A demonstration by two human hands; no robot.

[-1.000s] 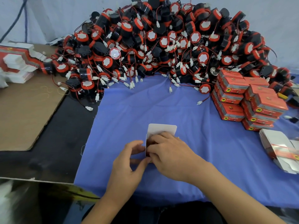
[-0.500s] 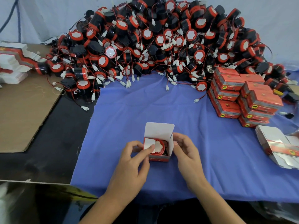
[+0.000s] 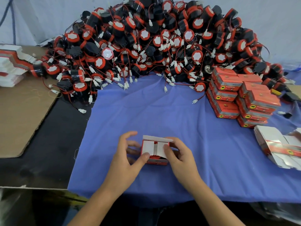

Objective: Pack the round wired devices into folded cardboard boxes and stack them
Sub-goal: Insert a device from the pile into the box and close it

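Since half a second ago both side flaps have been folded in over the box's open top, and the thumbs have come onto them; the small red box [image 3: 156, 162] sits on the blue cloth [image 3: 162, 111] near its front edge, between the two hands; the left hand [image 3: 128, 160] grasps the box's left side with curled fingers, its thumb pressing the left flap [image 3: 147, 146]; the right hand [image 3: 180, 159] cups the right side, thumb on the right flap [image 3: 160, 148]; the lid flap [image 3: 156, 138] stands open at the back; a strip of the red device [image 3: 154, 157] shows under the flaps; behind lies the pile of loose devices [image 3: 146, 46]; the packed boxes [image 3: 241, 98] are stacked at right, flat cartons [image 3: 280, 147] nearer.
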